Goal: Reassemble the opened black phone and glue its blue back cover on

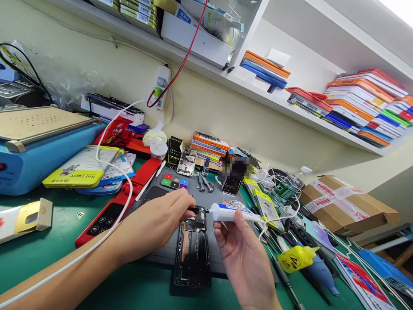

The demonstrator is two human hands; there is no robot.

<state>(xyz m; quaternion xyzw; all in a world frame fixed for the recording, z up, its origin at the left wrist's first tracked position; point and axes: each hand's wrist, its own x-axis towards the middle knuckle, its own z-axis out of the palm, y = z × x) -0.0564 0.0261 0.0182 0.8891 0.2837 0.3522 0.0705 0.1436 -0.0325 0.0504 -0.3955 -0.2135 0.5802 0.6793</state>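
Observation:
An opened phone (195, 254) with its inner parts showing lies on the grey mat (161, 254), at the middle near the front. My right hand (243, 249) is closed round a white and blue tube (226, 213), whose thin nozzle points left at the phone's upper end. My left hand (171, 213) is over the phone's upper left edge, its fingers pinched on a small black part (195, 210). That part is partly hidden by the fingertips.
A red device (106, 221) and yellow battery packs (80, 168) lie left, beside a blue machine (48, 150). A white cable crosses my left forearm. Tools, a yellow bottle (297, 258) and a cardboard box (348, 204) are right. A propped phone (231, 185) stands behind.

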